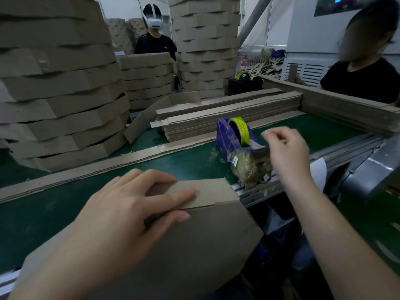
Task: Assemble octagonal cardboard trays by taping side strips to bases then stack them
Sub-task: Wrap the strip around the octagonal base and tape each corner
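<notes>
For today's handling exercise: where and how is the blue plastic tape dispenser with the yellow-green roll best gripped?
Probably across the flat side walls of the blue plastic tape dispenser, at its far rounded end, coming from above. Its near end is clogged with a wad of tape scraps, and the right hand hovers there.

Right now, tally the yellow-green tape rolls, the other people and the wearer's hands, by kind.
Tape rolls: 2 (near roll, far roll)
Other people: 2 (person in headset, person at right)
Wearer's hands: 2 (left hand, right hand)
Total: 6
</notes>
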